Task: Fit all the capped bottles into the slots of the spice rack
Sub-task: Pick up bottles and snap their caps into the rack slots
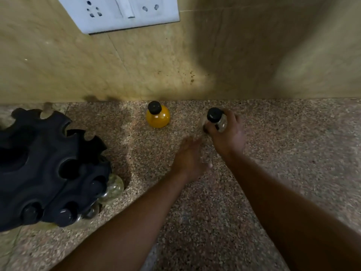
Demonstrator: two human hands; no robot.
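Observation:
A clear bottle with a black cap (216,119) stands on the speckled stone counter (293,153) near the wall, and my right hand (227,133) grips it from behind and the right. My left hand (190,156) hovers blurred just left of and below it, fingers stretched out, holding nothing. A yellow-filled bottle with a black cap (157,115) stands alone against the wall, left of my hands. The black spice rack (45,165) sits at the left edge, with several capped bottles (114,187) in its lower slots and open slots higher up.
A tan tiled wall (195,61) rises directly behind the counter. A white socket and switch plate (121,12) is mounted on it at upper left. The counter stretches to the right and toward me.

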